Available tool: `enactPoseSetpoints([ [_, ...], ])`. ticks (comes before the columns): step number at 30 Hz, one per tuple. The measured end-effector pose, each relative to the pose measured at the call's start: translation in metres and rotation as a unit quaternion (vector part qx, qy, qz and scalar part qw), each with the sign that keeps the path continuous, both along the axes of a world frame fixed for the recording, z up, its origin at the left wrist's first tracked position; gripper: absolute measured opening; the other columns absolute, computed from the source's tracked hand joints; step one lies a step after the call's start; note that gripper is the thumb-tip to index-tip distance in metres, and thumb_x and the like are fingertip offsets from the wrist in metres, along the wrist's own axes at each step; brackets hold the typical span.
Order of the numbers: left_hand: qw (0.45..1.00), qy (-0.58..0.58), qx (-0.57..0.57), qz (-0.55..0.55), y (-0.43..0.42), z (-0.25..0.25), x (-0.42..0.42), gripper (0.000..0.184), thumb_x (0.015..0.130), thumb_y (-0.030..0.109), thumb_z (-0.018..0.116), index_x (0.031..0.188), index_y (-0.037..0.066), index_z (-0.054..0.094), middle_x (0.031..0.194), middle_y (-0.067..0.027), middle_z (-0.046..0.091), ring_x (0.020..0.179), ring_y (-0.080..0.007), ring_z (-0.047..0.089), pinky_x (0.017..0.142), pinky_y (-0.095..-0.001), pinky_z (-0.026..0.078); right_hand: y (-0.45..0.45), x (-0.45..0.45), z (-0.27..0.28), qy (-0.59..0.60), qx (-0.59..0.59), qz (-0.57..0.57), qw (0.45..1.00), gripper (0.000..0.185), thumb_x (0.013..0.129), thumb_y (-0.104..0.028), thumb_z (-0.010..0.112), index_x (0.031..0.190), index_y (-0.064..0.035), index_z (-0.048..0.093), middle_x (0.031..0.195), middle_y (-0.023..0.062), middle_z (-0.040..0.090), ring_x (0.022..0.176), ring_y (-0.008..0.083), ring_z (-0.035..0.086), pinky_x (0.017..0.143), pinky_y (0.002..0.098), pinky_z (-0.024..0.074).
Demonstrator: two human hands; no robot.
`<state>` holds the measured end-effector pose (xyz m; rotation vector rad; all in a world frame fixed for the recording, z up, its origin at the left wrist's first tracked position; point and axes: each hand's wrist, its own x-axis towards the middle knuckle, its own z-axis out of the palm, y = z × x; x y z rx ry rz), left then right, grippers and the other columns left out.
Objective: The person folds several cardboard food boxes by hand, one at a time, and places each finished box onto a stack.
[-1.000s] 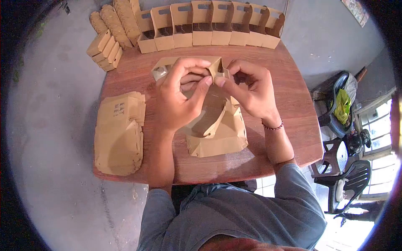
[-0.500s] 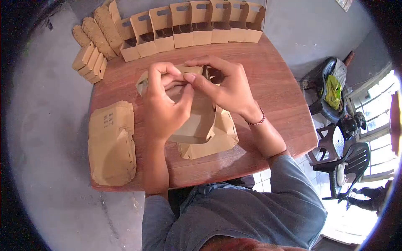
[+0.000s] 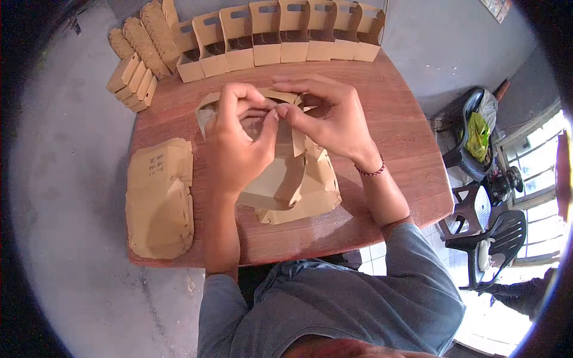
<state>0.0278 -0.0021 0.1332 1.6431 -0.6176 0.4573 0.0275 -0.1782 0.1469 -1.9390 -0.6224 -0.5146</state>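
A half-folded brown carton hangs near the middle of the bench, at twelve o'clock from the wearer's body, its lower end over a flat cardboard blank at its five o'clock; the left hand is nearly closed, thumb and fingertips pinching the carton's upper edge, while the right hand (the one with a braided bracelet at its wrist) is half curled, its thumb tip meeting the left one's fingertips, though whether it grips the card I cannot tell; at nine o'clock lies a pile of flat blanks, at ten to eleven stand small stacked boxes, and at twelve a row of handled carriers curves along the far edge
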Motion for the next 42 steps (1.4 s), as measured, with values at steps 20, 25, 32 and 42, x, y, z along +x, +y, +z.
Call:
enactPoseSetpoints([
  [20,0.968,0.024,-0.177,-0.177,0.064,-0.020,0.042,0.110,0.073,0.045,0.087,0.150,0.002,0.022,0.154,-0.0151,0.031,0.145,-0.0278,0.031,0.115,-0.0513,0.033,-0.049,0.026,0.018,-0.015,0.473,-0.017,0.881,0.032,0.100,-0.013,0.060,0.124,0.0077,0.059,0.114,0.0120,0.067,0.098,0.0166,0.067,0.080,0.0289,0.0565],
  [25,0.957,0.124,-0.142,-0.222,0.054,-0.029,0.047,0.103,0.080,0.047,0.082,0.149,0.001,0.022,0.146,-0.0111,0.038,0.138,-0.0225,0.036,0.116,-0.0388,0.027,-0.028,0.013,0.016,-0.065,0.459,-0.015,0.886,0.031,0.095,-0.012,0.069,0.119,0.0058,0.064,0.118,0.0122,0.067,0.093,0.0094,0.063,0.074,0.0234,0.0550],
  [32,0.967,0.096,-0.192,-0.137,0.070,-0.042,0.051,0.101,0.077,0.058,0.080,0.144,-0.001,0.033,0.137,-0.0066,0.047,0.130,-0.0216,0.043,0.109,-0.0379,0.036,-0.008,0.009,0.005,-0.259,0.230,-0.003,0.938,0.039,0.082,-0.006,0.079,0.115,0.0062,0.065,0.134,0.0293,0.057,0.128,0.0330,0.055,0.103,0.0404,0.0486],
  [42,0.977,0.085,-0.165,-0.102,0.060,-0.009,0.034,0.094,0.081,0.036,0.082,0.148,0.004,0.024,0.135,-0.0114,0.045,0.124,-0.0220,0.048,0.107,-0.0381,0.039,0.001,0.007,-0.004,-0.333,0.071,0.014,0.940,0.038,0.075,-0.005,0.081,0.109,0.0051,0.068,0.127,0.0310,0.061,0.116,0.0363,0.064,0.095,0.0397,0.0534],
])
